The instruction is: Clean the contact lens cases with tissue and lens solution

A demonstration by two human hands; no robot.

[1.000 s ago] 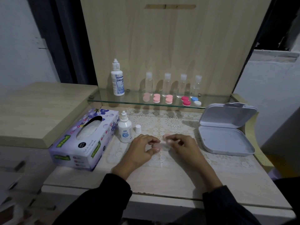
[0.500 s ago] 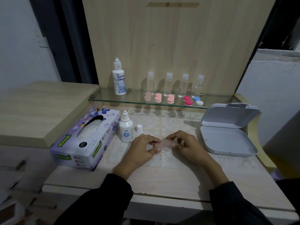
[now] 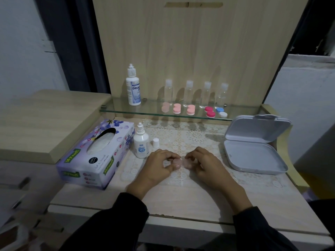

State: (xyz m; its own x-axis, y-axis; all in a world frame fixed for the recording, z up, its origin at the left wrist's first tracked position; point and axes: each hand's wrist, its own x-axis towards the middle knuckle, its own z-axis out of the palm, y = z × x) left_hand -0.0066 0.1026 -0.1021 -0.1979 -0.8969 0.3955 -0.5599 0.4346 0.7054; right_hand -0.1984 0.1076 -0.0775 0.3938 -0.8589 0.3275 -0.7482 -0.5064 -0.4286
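A pale pink contact lens case lies low over the lace mat, held between both hands. My left hand pinches its left end and my right hand pinches its right end. A small lens solution bottle stands uncapped just left of my left hand, its white cap beside it. The purple tissue box sits at the left. Several more lens cases, pink, red and blue-white, line the glass shelf.
An open grey hinged box lies at the right. A taller solution bottle and several clear small bottles stand on the shelf against the wooden back panel. A raised wooden counter borders the left.
Both hands stay at the same spot on the mat, with the fingers shifting slightly on the pink case. The view has barely moved.
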